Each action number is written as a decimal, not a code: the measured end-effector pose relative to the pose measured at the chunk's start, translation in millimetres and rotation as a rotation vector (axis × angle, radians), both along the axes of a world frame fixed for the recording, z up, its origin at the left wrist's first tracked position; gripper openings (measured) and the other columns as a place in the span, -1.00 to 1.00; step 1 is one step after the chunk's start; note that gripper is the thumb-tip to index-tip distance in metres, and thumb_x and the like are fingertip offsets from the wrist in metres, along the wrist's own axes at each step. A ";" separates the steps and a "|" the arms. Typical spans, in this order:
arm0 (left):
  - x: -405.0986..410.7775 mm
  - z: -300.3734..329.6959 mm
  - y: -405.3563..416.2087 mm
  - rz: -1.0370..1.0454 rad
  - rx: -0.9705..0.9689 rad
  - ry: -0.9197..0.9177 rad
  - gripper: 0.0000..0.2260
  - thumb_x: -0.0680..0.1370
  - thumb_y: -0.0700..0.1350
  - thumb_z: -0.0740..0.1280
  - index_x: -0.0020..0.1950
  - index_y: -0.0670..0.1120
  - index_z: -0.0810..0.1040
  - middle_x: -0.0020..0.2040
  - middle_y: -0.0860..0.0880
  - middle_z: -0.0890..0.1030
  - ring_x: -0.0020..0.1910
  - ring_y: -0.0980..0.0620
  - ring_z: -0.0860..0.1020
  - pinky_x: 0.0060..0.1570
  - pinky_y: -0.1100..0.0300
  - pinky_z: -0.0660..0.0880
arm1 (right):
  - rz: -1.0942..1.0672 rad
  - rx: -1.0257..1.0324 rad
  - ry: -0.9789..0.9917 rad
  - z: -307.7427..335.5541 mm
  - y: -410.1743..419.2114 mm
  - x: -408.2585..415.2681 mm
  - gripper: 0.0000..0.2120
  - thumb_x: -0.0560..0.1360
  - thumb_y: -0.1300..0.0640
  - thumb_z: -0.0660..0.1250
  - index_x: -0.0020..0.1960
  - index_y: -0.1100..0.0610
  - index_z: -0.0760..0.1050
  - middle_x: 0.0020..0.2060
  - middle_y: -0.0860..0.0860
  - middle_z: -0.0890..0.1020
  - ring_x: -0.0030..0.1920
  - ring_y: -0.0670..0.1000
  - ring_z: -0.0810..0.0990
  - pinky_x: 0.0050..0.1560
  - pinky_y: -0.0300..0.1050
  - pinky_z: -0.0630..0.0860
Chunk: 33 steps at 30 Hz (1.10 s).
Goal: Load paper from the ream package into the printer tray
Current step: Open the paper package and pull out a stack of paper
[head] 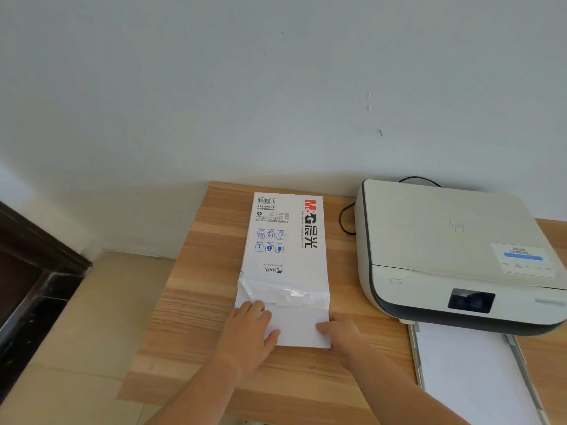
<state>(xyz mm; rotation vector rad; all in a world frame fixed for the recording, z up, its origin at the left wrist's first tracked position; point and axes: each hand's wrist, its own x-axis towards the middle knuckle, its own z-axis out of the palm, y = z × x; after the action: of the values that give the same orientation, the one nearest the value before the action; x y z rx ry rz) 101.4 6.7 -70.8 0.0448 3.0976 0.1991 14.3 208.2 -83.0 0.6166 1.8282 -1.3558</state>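
The white printed ream package [283, 250] lay on the wooden table [196, 302] directly ahead of both hands, its torn near end exposing the white paper stack [299, 328]. The left hand [248, 328] rested flat and relaxed on the stack while the right hand [339, 329] pinched its right edge. Best to draw a modest sheaf straight back, keeping edges square, before carrying it to the pulled-out printer tray [466, 372] right of the right hand, below the cream printer [445, 240].
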 end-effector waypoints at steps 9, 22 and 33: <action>1.1 -13.6 2.2 0.193 0.098 -0.045 -0.63 0.44 0.20 0.20 0.05 -0.01 0.57 0.18 -0.02 0.53 0.09 -0.04 0.52 -0.11 0.08 0.58 | -0.062 -0.177 -0.160 2.2 10.7 31.9 -0.68 0.45 0.38 0.21 0.16 0.17 0.49 0.05 0.17 0.66 0.04 0.21 0.64 0.00 0.12 0.63; -16.2 -11.9 -6.8 0.725 0.583 -0.097 -0.64 0.44 -0.16 0.44 0.21 -0.13 0.49 0.21 -0.13 0.42 0.17 -0.15 0.45 0.18 0.01 0.41 | -0.049 -0.143 -0.100 6.2 10.9 23.7 -0.76 0.49 0.20 0.30 0.16 0.15 0.49 0.01 0.14 0.68 0.00 0.18 0.66 0.03 0.14 0.62; -2.8 -4.7 0.0 0.759 0.636 -0.185 -0.69 0.49 -0.27 0.38 0.20 -0.09 0.46 0.21 -0.03 0.39 -0.02 -0.02 0.49 -0.05 0.11 0.50 | 0.197 0.133 0.288 12.2 8.9 17.7 -0.78 0.53 0.27 0.22 0.10 0.00 0.41 -0.15 -0.04 0.52 -0.27 -0.05 0.50 -0.37 -0.21 0.42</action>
<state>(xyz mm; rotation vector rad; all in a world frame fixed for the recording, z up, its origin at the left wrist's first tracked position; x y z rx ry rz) 98.6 6.7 -75.5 -1.0498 2.5699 1.1029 32.1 217.0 -70.8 0.3077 2.1614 -1.2471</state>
